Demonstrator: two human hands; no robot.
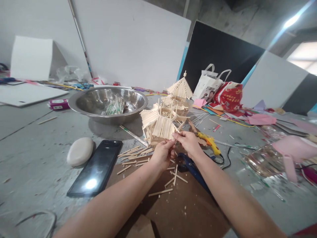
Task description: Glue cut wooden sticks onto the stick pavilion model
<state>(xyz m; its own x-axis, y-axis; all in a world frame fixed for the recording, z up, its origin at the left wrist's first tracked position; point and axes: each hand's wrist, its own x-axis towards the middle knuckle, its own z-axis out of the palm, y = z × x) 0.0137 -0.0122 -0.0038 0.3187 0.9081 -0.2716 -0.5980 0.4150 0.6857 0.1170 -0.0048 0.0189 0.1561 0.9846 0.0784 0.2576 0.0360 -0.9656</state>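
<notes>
A model pavilion of thin wooden sticks [168,112] stands on the grey floor in the middle of the view. My left hand [162,153] and my right hand [189,143] meet at its front lower edge, fingers pinched together on a small wooden stick [174,138] held against the model's base. Loose sticks [135,155] lie scattered in front of the model and on a brown cardboard sheet [178,205] under my forearms.
A steel bowl [109,104] with green-tipped sticks sits behind left. A black phone [97,167] and a white oval case [80,151] lie at left. A yellow glue gun [208,140], blue scissors [190,167], bags [218,91] and coloured paper lie to the right.
</notes>
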